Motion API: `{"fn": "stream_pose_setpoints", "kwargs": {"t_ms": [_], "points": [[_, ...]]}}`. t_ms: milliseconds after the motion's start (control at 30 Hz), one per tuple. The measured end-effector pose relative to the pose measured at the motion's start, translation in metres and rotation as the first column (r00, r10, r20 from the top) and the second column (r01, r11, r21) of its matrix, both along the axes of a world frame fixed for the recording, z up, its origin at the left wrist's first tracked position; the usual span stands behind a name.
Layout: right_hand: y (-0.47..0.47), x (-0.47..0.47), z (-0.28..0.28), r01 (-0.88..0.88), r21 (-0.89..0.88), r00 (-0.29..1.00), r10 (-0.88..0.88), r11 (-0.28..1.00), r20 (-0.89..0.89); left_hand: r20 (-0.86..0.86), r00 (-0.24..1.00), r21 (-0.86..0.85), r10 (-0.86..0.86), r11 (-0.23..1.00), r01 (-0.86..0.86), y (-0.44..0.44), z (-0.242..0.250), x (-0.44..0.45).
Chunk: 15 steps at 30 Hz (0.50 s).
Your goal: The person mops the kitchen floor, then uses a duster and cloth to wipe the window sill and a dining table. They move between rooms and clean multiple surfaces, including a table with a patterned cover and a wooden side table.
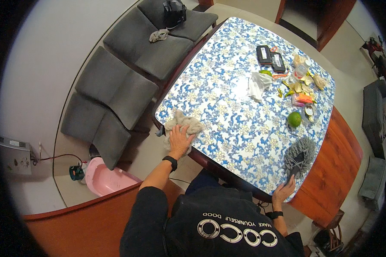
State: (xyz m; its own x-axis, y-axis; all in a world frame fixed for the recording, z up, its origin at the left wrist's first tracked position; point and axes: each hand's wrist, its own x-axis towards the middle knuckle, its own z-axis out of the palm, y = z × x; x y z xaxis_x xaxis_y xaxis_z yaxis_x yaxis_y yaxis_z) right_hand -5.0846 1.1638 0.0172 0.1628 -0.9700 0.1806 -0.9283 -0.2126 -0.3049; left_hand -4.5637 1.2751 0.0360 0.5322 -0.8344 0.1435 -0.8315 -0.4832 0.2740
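Observation:
My left hand [179, 140] presses on a crumpled beige cloth [188, 122] at the near left corner of the table, with part of the cloth hanging over the edge. Its fingertips rest on the fabric. In my right hand [283, 191] is the dark handle of a grey microfibre duster [300, 152], whose shaggy head lies on the table's near right side. Under both lies a tablecloth [225, 128] with blue and yellow flowers. A green citrus fruit [294, 119] sits just beyond the duster.
Farther back are fruit peels [305, 85], a clear plastic bottle [300, 69], two black cases [264, 55], a thin plastic bag [259, 85] and an orange-and-pink pack [302, 99]. Grey chairs [115, 86] line the left side. A pink basin [106, 178] stands on the floor.

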Motion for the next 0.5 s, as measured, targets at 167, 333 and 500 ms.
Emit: {"fn": "stream_pose_setpoints", "kwargs": {"t_ms": [167,333,500], "points": [[-0.001,0.003,0.004,0.011,0.016,1.0,-0.011,1.0,-0.019,0.042,0.997,0.038,0.06,0.997,-0.062,0.002,-0.009,0.056],[-0.001,0.007,0.006,0.037,0.018,0.999,-0.037,0.999,-0.03,0.057,0.991,0.054,0.12,0.991,-0.123,-0.01,-0.003,0.114],[-0.003,0.008,0.004,0.04,0.0,0.993,-0.039,0.999,-0.111,0.092,0.992,0.029,0.087,0.995,-0.09,-0.077,0.002,0.146]]}}
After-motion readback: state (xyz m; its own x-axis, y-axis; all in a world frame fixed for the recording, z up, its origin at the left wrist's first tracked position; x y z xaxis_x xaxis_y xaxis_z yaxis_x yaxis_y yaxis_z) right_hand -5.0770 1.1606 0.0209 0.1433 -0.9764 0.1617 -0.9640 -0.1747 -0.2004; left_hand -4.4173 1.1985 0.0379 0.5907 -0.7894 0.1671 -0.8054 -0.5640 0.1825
